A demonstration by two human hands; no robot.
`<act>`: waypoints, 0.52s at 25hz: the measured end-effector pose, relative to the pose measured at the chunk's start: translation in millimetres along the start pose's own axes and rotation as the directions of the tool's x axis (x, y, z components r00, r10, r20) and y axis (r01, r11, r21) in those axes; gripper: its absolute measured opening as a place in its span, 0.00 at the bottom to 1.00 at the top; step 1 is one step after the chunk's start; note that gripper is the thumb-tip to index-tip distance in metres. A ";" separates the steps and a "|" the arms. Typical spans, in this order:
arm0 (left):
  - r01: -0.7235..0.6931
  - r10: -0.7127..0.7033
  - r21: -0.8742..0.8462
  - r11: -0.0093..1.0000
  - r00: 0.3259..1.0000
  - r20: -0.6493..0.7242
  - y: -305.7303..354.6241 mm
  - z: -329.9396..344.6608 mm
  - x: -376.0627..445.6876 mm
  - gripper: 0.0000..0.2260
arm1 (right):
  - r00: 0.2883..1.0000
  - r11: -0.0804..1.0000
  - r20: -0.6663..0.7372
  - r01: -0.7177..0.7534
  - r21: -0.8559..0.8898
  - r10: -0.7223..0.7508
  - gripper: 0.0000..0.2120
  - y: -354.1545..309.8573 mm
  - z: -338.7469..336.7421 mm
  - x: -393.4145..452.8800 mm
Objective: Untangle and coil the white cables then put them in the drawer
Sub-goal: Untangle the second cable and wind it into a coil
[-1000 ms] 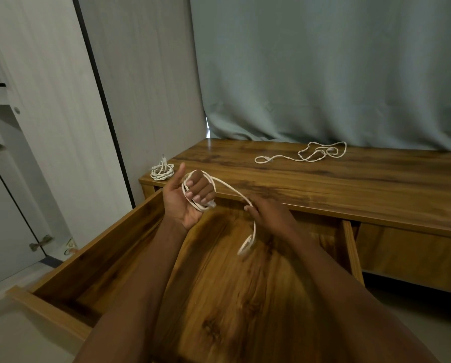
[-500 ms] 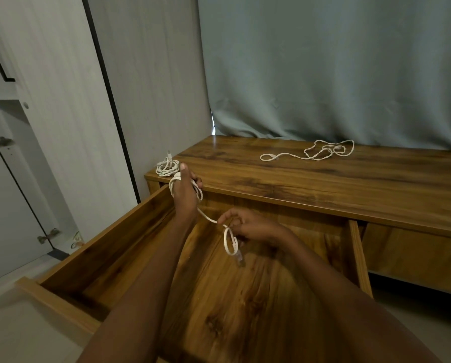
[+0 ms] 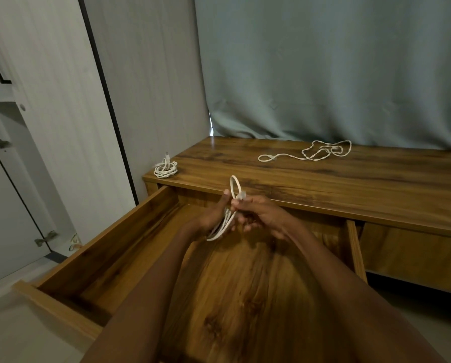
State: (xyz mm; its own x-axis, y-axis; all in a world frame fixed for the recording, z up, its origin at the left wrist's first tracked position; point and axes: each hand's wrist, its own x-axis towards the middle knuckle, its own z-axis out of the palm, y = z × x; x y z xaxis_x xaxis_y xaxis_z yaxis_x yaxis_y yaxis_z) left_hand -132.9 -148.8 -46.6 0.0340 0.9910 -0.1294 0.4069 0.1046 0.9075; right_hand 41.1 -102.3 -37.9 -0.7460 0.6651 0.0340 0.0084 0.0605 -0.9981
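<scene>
One grey-green curtain (image 3: 337,69) hung across the back, reaching down to the rear edge of the desk. One pale wardrobe (image 3: 49,113) with a dark vertical strip stood at the left. One wooden desk (image 3: 324,179), dark-grained and glossy, ran across the middle. One drawer (image 3: 109,242) of the same wood stood pulled out toward the viewer, its bare bottom showing beneath the forearms.

Three white cables were counted:
- One loose cable (image 3: 308,153), thin, lay uncoiled and partly tangled on the desk top toward the back right, a small loop at its left end.
- One coiled cable (image 3: 165,169) lay as a small round bundle at the desk's front left corner, a connector sticking up from it.
- One held cable (image 3: 231,205), gathered into long narrow loops, was above the open drawer, just in front of the desk edge; one loop rose above the hands and others hung below.

Two hands: left hand (image 3: 214,216) held the bundle of loops, its fingers along it. Right hand (image 3: 261,213) had its fingers curled, pinching the cable near a pale connector at the top of the bundle.
</scene>
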 end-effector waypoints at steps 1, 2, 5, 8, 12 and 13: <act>0.032 -0.027 -0.062 0.998 0.996 0.081 -0.2 1.1 0.0 0.42 | 0.991 1.000 -0.130 0.015 -0.010 -0.016 0.10 0.4 -1.5 2.5; 0.066 -0.052 -0.087 0.994 0.987 0.153 -0.9 0.8 0.8 0.44 | 0.969 0.999 -0.245 0.032 -0.008 -0.033 0.12 1.5 -4.1 4.6; 0.085 -0.050 -0.095 0.992 0.946 0.321 4.5 3.2 -0.6 0.42 | 0.874 0.995 -0.480 0.045 -0.090 -0.083 0.16 8.6 -9.1 9.3; 0.038 0.021 -0.125 0.991 0.899 0.438 7.9 6.2 -4.7 0.23 | 0.806 0.856 -0.559 -0.139 -0.497 -0.194 0.19 10.5 -5.0 11.1; 0.106 0.133 -0.396 0.912 0.837 0.531 7.6 -0.9 -7.8 0.17 | 0.786 0.716 -0.577 -0.270 -0.644 -0.222 0.16 8.2 -1.4 13.2; 0.129 0.169 -0.464 0.876 0.820 0.547 8.5 -2.1 -8.5 0.17 | 0.799 0.760 -0.556 -0.211 -0.615 -0.228 0.12 11.3 -3.6 16.8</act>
State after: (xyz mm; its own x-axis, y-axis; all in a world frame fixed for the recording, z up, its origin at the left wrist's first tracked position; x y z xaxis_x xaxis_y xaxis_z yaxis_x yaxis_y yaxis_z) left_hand -131.7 -156.1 -36.9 0.5957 0.7847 -0.1713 -0.0630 0.2583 0.9640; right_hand 31.1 -87.8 -48.5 -0.2277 0.9317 0.2828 0.5731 0.3631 -0.7347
